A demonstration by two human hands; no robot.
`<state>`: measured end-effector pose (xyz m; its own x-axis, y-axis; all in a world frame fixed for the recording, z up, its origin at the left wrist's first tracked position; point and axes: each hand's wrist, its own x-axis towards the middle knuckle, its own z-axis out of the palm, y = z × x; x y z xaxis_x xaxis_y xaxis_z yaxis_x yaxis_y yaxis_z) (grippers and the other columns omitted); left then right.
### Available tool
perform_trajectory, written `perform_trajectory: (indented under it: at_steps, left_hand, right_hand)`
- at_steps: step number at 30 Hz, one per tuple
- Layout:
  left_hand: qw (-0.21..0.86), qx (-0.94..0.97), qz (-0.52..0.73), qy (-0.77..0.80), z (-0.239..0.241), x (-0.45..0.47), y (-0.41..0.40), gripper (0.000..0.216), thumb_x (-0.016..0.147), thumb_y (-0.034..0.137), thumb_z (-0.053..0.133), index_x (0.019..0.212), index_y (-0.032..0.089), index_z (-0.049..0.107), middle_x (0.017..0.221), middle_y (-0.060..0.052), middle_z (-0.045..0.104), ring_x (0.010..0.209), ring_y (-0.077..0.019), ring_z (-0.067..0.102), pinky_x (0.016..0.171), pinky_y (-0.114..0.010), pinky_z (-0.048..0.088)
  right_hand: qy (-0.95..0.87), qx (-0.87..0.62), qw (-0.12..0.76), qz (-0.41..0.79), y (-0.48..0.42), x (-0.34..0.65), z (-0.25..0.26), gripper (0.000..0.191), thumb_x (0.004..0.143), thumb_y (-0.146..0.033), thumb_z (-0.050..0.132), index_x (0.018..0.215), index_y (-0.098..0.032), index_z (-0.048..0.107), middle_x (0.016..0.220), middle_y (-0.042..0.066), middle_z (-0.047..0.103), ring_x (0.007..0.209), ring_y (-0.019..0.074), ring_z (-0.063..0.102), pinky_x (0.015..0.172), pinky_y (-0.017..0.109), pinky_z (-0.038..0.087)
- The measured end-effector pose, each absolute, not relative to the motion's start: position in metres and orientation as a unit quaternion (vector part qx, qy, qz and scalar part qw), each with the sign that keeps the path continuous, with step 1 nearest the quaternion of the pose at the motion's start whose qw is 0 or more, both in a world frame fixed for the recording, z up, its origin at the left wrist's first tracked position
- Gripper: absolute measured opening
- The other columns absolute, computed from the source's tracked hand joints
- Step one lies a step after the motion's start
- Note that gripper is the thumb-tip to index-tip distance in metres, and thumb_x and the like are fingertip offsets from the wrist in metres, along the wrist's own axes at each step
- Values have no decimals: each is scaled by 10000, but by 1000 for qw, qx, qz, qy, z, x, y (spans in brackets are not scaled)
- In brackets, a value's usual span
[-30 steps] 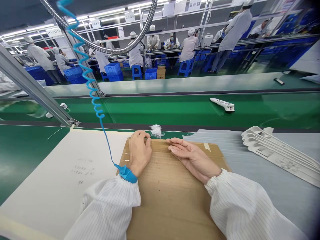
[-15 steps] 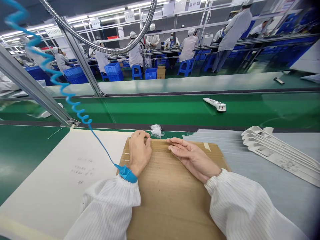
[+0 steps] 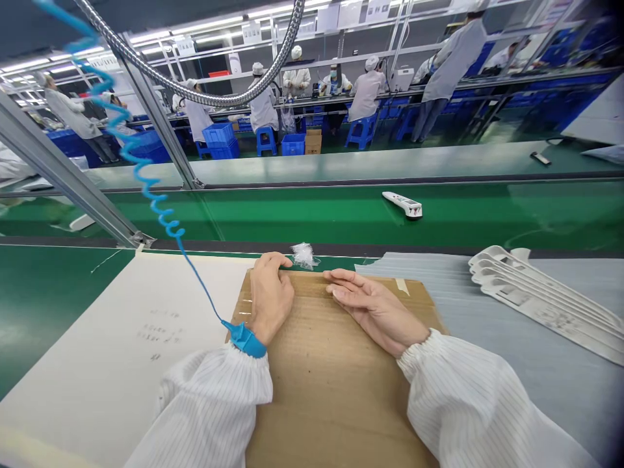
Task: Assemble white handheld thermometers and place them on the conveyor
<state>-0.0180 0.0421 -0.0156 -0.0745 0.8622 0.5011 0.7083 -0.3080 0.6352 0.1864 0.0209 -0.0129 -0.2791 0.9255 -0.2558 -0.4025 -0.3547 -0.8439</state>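
Bare left hand (image 3: pixel 270 296) and right hand (image 3: pixel 377 312) near green desk's (image 3: pixel 29 305) far edge, grips loosely curled, empty. Flat brown cardboard (image 3: pixel 336 396) likely cushions them.

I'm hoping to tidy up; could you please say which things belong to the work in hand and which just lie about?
Likely in use:
Cardboard, under the left hand and right hand
Blue wrist strap

Likely lying about:
Clear scraps, beyond the cardboard
White plastic parts, stacked at right
White gadget, on the green belt
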Motion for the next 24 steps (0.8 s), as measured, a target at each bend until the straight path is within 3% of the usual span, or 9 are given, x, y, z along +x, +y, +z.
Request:
perform_trajectory:
  at_steps: [4,13,20,24]
  left_hand:
    - [85,681,459,564,-13,-19,42,464,568,-84,405,865,198,624,1058,-52,671,1062,-218,615,998,-398,489]
    - [81,669,475,566,-14,-18,43,350,706,-44,433,874,192,629,999,-51,670,978,-209,630,878,-360,513]
    - [110,654,461,590,-11,-16,40,246,773,29,490,884,196,632,997,-24,662,574,-112,525,624,-293,479]
    - [84,658,478,576,-12,-16,41,259,768,13,470,861,196,627,1030,-55,651,832,-171,631,713,-299,515]
  right_hand:
    - [-343,-386,459,723,21,186,-13,356,688,-230,882,1019,-269,756,1236,17,693,1096,157,652,1136,338,396]
    - [-341,-383,463,723,20,183,-11,369,654,-225,894,996,-257,760,1163,21,711,1039,148,664,1109,330,396]
    - [-343,-380,468,721,20,183,-11,372,653,-227,893,998,-249,757,1178,31,704,1053,161,666,1117,348,395]
    - [-343,-377,472,719,20,183,-13,377,648,-227,895,998,-248,755,1192,35,701,1050,157,664,1108,344,402]
